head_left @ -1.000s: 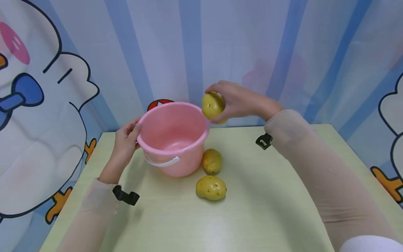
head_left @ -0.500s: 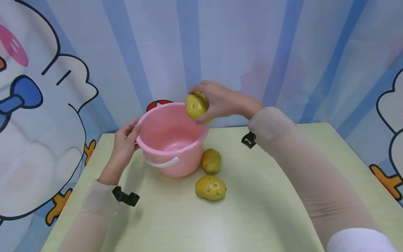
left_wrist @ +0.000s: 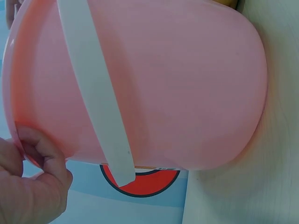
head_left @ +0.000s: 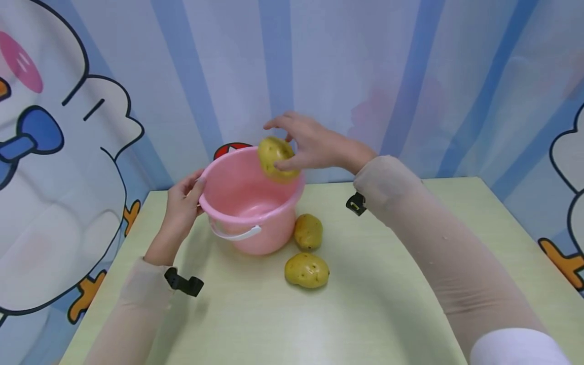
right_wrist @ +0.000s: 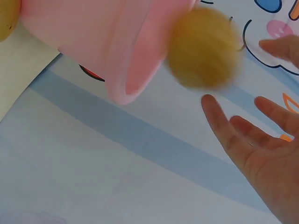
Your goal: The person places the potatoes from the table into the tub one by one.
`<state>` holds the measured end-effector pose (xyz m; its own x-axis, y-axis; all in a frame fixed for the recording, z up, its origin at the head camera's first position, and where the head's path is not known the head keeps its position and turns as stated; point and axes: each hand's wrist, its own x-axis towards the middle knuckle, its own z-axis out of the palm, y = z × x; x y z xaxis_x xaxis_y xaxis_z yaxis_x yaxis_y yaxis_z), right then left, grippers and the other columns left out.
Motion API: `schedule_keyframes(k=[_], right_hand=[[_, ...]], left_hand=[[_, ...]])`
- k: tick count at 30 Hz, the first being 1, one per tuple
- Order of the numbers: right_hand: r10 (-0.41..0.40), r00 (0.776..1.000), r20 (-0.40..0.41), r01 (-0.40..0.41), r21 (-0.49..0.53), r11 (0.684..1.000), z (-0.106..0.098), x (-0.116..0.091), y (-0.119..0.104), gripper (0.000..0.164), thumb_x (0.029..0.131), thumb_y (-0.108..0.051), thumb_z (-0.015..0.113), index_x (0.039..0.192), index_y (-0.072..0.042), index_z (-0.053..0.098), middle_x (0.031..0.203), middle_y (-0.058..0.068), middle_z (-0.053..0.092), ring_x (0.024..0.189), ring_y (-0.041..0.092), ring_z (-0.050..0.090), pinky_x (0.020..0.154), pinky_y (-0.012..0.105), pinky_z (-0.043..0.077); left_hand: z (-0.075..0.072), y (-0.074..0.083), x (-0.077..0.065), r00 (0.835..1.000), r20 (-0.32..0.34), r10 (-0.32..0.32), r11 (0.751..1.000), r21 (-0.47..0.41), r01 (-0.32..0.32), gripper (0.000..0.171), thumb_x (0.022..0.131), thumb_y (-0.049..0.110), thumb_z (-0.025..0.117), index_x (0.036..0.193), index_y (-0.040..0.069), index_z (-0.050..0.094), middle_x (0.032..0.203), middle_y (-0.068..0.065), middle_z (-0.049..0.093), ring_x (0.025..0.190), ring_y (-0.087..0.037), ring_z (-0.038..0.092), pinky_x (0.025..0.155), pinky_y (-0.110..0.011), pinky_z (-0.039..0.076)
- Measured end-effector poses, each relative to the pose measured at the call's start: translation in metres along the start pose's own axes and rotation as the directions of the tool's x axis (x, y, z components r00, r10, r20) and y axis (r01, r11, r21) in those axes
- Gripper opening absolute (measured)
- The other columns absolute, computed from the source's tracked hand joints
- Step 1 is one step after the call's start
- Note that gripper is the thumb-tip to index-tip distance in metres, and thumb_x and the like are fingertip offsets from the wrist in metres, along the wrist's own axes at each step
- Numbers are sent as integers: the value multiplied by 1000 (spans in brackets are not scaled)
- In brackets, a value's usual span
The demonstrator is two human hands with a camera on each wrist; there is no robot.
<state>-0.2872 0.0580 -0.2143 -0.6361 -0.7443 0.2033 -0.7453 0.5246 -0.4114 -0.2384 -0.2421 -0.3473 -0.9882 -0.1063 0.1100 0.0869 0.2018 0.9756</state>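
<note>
A pink bucket (head_left: 266, 233) with a white handle (head_left: 246, 233) stands on the table. My left hand (head_left: 179, 209) grips its rim from the left, thumb on top; the left wrist view shows the fingers curled round the edge. Over the right side of the opening is a yellow potato (head_left: 271, 154), blurred in the right wrist view. My right hand (head_left: 315, 144) is spread beside it, and in that view the fingertips (right_wrist: 209, 103) stand apart from the potato. A second potato (head_left: 308, 232) lies against the bucket's right side. Nearer me lies a third potato (head_left: 306, 270).
The pale table (head_left: 255, 324) ends behind the bucket at a blue striped backdrop (head_left: 319, 61) with cartoon figures. Black straps (head_left: 183, 282) with small devices sit on both wrists.
My right hand has carried the potato left from beside the rim to over the bucket's opening, then spread its fingers and let go. The left hand and bucket have stayed in place.
</note>
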Motion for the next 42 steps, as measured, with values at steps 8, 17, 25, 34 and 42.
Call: schedule_keyframes(k=[8,17,25,34,42], right_hand=[[13,1000,-21,-13,-2,1000,-4,-4,-2,58,89,-23,71,140,-5,50,136,8,47,111,23,51,79,33,54],[60,998,0,-60,13,998,0,-15,11,56,91,-24,71,139,-4,50,134,9,51,113,25,52,84,36,55],[87,996,-1,-87,29,996,0,-23,19,52,92,-23,69,138,-3,52,130,10,53,110,25,54,85,38,55],[97,995,-1,-97,42,994,2,-29,26,52,93,-26,69,136,-2,53,131,11,54,110,26,54,87,39,53],[98,995,-13,-97,52,994,5,-33,33,52,93,-27,71,135,-1,53,131,12,55,111,27,54,91,42,52]], left_hand=[[0,0,1,1000,-16,-22,999,23,22,54,105,37,48,152,10,42,129,-14,49,105,-21,60,76,-19,57],[0,0,-1,999,-22,-47,999,25,47,53,106,37,47,153,12,42,131,-13,48,105,-20,59,76,-20,57],[1,1,-2,1000,-19,-23,999,27,23,55,105,38,48,152,10,42,128,-12,49,100,-17,59,74,-18,56],[1,0,-2,1000,-13,-18,1000,23,18,55,105,38,48,152,9,42,129,-14,49,105,-22,60,76,-19,57],[0,0,-3,1000,-5,-11,1000,16,11,55,105,37,48,152,8,41,128,-13,49,104,-19,60,76,-19,56]])
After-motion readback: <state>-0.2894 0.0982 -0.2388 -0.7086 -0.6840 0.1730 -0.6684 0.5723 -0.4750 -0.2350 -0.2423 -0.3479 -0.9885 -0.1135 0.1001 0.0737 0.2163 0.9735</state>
